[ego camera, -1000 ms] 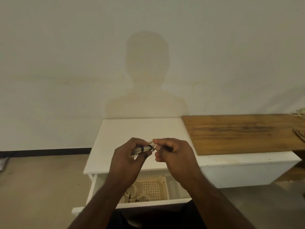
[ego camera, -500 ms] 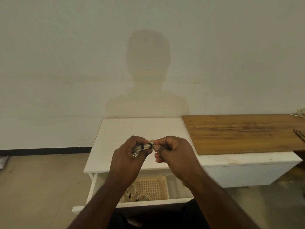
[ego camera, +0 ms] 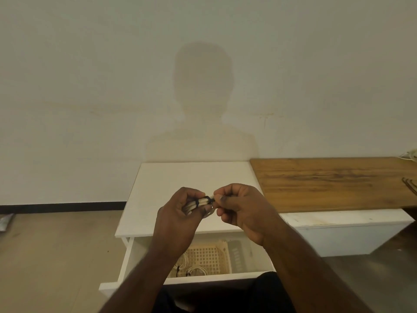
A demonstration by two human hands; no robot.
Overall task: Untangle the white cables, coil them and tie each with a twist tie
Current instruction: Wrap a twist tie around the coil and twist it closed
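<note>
While the left hand (ego camera: pixel 180 219) grips a coiled white cable bundle (ego camera: pixel 195 204) above the white counter (ego camera: pixel 180 177), the right hand (ego camera: pixel 242 207) at its 3 o'clock pinches the black twist tie (ego camera: pixel 208 199) wrapped round the bundle. At 6 o'clock below the hands, an open drawer (ego camera: pixel 128 256) holds a cream basket (ego camera: pixel 209 259) with more tied white cables (ego camera: pixel 191 271).

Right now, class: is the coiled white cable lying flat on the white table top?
No: the left hand holds the coiled white cable in the air above the white table.
</note>
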